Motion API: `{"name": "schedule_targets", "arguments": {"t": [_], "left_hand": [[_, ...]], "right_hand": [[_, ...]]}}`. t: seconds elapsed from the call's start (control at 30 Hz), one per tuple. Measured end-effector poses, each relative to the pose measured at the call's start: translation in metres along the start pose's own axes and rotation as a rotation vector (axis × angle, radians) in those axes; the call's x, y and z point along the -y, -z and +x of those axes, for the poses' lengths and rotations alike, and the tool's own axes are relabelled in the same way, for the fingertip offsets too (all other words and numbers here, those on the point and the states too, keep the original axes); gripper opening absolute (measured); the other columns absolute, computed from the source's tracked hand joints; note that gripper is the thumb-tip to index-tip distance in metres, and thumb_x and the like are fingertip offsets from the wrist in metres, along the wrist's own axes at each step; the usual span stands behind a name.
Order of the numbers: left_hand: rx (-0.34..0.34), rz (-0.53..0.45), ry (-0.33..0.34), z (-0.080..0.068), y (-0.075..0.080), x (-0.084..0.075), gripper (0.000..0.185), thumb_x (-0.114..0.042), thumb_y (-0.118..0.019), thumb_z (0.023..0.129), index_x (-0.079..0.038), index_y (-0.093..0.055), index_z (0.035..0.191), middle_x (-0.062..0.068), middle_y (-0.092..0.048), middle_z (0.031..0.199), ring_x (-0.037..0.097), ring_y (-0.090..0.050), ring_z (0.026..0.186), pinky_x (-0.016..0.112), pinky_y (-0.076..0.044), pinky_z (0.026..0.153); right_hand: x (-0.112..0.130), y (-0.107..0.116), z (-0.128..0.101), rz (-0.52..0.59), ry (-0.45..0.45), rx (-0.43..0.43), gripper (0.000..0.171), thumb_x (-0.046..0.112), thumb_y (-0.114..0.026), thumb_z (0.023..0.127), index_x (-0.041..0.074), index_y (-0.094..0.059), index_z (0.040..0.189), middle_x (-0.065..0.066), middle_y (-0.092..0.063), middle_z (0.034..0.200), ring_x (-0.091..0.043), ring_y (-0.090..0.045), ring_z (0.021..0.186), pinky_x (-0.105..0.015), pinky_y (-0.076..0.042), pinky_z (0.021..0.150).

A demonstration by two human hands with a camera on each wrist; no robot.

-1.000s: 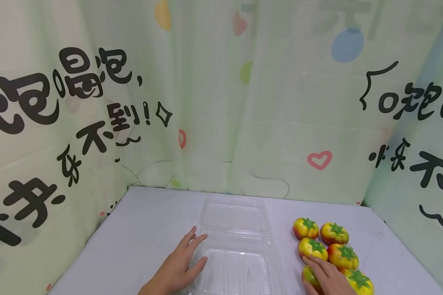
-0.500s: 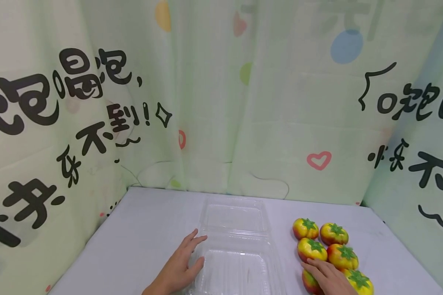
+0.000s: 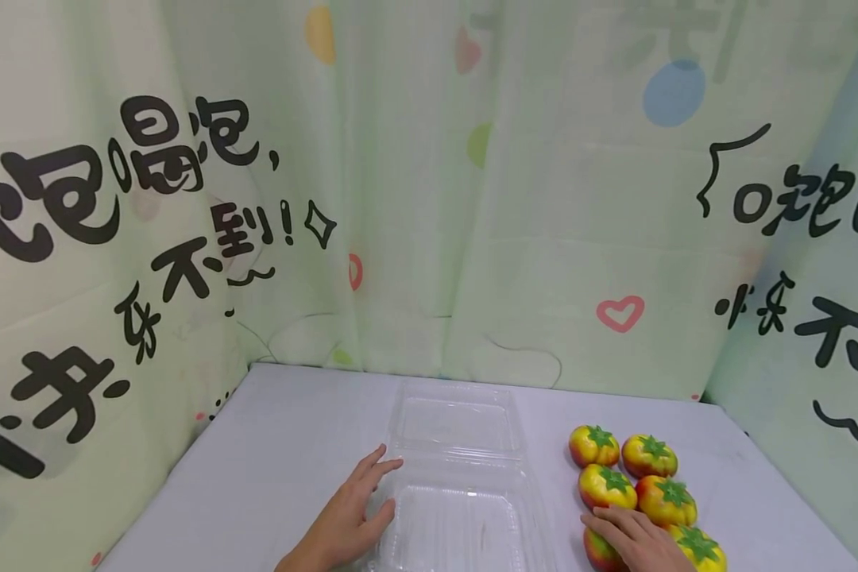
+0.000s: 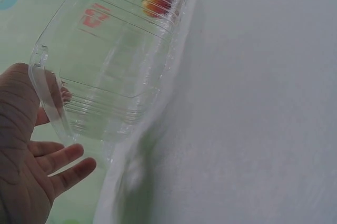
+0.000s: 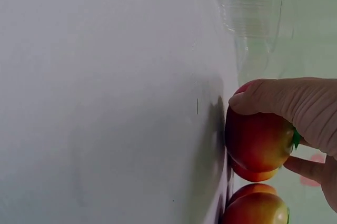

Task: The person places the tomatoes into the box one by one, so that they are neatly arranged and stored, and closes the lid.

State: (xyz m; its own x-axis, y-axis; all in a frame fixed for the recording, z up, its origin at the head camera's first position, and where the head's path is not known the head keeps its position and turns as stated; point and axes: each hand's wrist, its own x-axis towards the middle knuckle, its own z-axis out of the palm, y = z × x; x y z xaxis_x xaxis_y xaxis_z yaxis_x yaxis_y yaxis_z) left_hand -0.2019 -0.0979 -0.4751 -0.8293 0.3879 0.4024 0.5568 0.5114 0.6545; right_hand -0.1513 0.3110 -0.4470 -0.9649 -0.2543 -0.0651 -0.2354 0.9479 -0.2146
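Right hand (image 3: 636,540) curls thumb and fingers over the nearest red-yellow plastic tomato (image 5: 258,147), first of a cluster at the table's front right. Left hand (image 3: 346,520), fingers straight, rests flat against the open clear plastic clamshell box (image 3: 457,508). The box lies just left of the tomato, long axis running away from the person.

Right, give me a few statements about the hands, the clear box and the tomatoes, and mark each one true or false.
1. The right hand grips a tomato. True.
2. The clear plastic box lies open. True.
3. The box already holds tomatoes. False: it is empty; the tomatoes sit on the table beside it.
4. The left hand holds a tomato. False: it rests against the box's left edge.
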Motion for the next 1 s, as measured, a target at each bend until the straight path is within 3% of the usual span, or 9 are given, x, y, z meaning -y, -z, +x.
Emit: {"name": "schedule_targets", "arguments": {"t": [0.17, 0.3, 0.5, 0.67, 1.0], "left_hand": [[0.014, -0.003, 0.006, 0.0, 0.0, 0.0, 0.046, -0.011, -0.057, 0.09, -0.014, -0.05, 0.136, 0.018, -0.037, 0.147, 0.029, -0.051, 0.124, 0.035, -0.054, 0.087], [0.015, 0.026, 0.017, -0.002, 0.0, -0.002, 0.044, -0.013, -0.056, 0.091, -0.015, -0.051, 0.134, 0.015, -0.039, 0.147, 0.028, -0.052, 0.123, 0.037, -0.053, 0.088], [-0.01, 0.135, 0.031, -0.001, 0.001, -0.008, 0.039, -0.014, -0.057, 0.089, -0.013, -0.057, 0.128, 0.011, -0.044, 0.144, 0.027, -0.052, 0.124, 0.042, -0.051, 0.089], [0.009, 0.131, 0.055, 0.004, 0.001, -0.01, 0.038, -0.016, -0.056, 0.089, -0.012, -0.058, 0.127, 0.011, -0.044, 0.144, 0.028, -0.05, 0.126, 0.043, -0.051, 0.088], [-0.01, 0.156, 0.034, 0.009, -0.001, -0.01, 0.038, -0.013, -0.056, 0.087, -0.01, -0.059, 0.125, 0.013, -0.047, 0.142, 0.027, -0.051, 0.125, 0.045, -0.051, 0.089]], "right_hand": [[0.009, 0.004, -0.002, -0.006, -0.039, -0.028, 0.085, 0.069, -0.071, 0.059, 0.016, -0.061, 0.124, -0.001, -0.055, 0.124, -0.029, -0.05, 0.11, -0.066, -0.04, 0.093], [0.019, 0.009, -0.003, 0.002, 0.007, -0.076, 0.083, 0.07, -0.07, 0.062, 0.017, -0.061, 0.124, 0.002, -0.055, 0.125, -0.027, -0.05, 0.111, -0.064, -0.042, 0.093], [0.043, 0.015, -0.002, -0.031, 0.049, -0.246, 0.065, 0.044, -0.084, 0.065, 0.023, -0.063, 0.123, 0.012, -0.056, 0.12, -0.015, -0.053, 0.108, -0.051, -0.05, 0.09], [0.059, 0.021, 0.002, -0.081, 0.093, -0.351, 0.063, 0.034, -0.087, 0.062, 0.028, -0.064, 0.12, 0.012, -0.059, 0.119, -0.012, -0.054, 0.107, -0.042, -0.054, 0.087], [0.074, 0.034, 0.01, -0.073, 0.114, -0.373, 0.069, 0.029, -0.089, 0.06, 0.031, -0.062, 0.123, 0.014, -0.056, 0.123, -0.014, -0.053, 0.11, -0.039, -0.054, 0.087]]}}
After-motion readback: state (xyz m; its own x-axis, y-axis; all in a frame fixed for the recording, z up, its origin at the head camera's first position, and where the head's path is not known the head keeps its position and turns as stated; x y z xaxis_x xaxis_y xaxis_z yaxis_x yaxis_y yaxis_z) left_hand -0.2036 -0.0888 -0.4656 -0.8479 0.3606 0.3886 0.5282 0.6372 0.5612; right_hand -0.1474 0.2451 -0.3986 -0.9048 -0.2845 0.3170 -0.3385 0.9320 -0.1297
